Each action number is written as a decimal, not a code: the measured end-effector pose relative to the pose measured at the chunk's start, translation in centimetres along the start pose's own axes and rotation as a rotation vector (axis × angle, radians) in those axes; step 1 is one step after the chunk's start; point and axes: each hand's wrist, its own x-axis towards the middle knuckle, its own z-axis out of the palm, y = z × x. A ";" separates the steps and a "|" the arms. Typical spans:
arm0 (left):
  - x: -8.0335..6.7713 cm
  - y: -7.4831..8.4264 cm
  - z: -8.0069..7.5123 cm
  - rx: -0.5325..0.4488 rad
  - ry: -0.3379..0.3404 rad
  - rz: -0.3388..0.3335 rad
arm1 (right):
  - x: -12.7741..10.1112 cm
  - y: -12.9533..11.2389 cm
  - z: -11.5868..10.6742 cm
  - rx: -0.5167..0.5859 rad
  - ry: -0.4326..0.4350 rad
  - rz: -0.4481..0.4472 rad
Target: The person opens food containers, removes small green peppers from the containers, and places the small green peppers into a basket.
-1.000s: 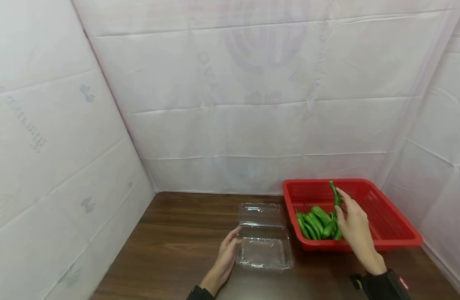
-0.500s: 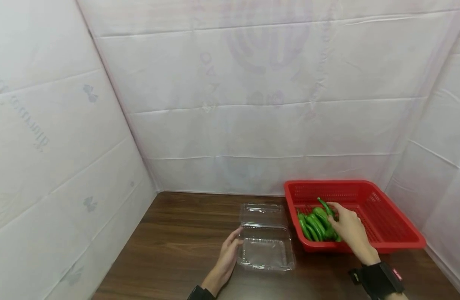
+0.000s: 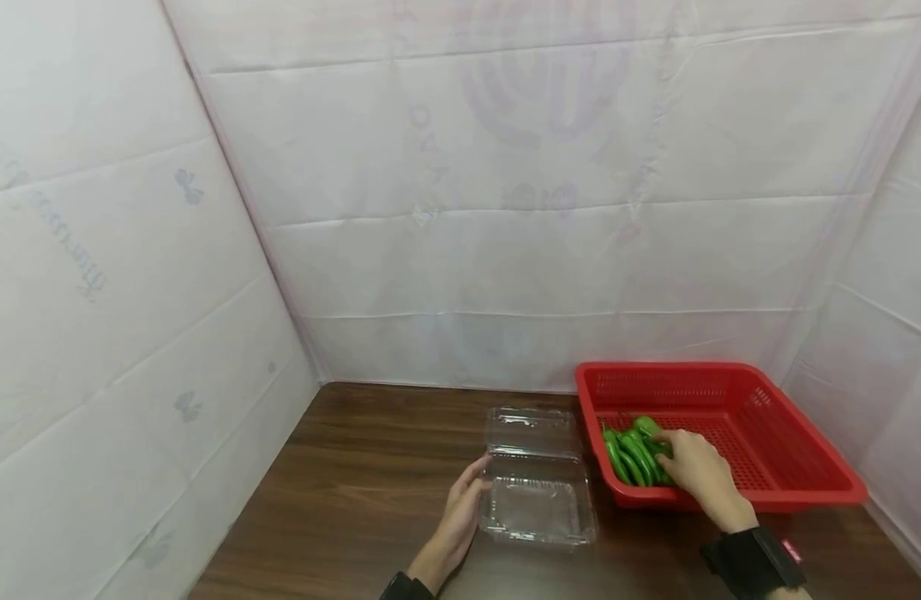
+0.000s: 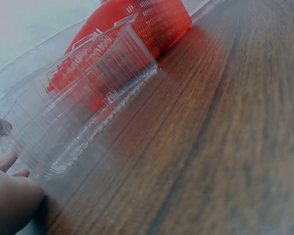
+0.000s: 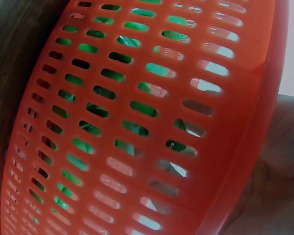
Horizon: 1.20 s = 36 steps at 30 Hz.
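A clear plastic clamshell box (image 3: 537, 504) lies with its lid folded back on the table. My left hand (image 3: 458, 510) holds the box's left edge, its fingertips at the rim in the left wrist view. On the right stands a red perforated basket (image 3: 775, 450), with several green chili peppers (image 3: 631, 457) heaped at its left end. My right hand (image 3: 700, 471) reaches over the basket's near rim, with thumb and forefinger down at the peppers. Whether it pinches one is hard to see; in the right wrist view the basket wall covers the fingertips.
The dark wood table (image 3: 370, 483) extends to the left of the box. White sheeting (image 3: 445, 267) rises behind the table and along both sides. The basket stands close to the box's right side, near the back sheet.
My right hand has lowered toward the heap with the pepper it held upright, and that pepper no longer stands out above the others. My left hand stays at the box. The head view shifts slightly.
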 end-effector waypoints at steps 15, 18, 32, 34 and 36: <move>-0.2 0.4 -0.5 0.022 0.016 -0.018 | -1.6 -1.2 -0.2 0.007 0.044 -0.064; -0.7 0.6 -0.3 0.012 0.019 -0.024 | -2.5 -1.5 0.3 0.096 0.177 -0.142; -0.2 1.2 0.3 -0.027 0.021 -0.001 | -2.3 -3.9 0.6 0.229 0.502 -0.333; -0.1 1.1 0.4 -0.024 0.024 -0.001 | -2.1 -4.1 0.8 0.217 0.488 -0.369; 0.0 1.1 0.5 -0.028 0.026 0.002 | -1.9 -4.3 1.1 0.199 0.471 -0.409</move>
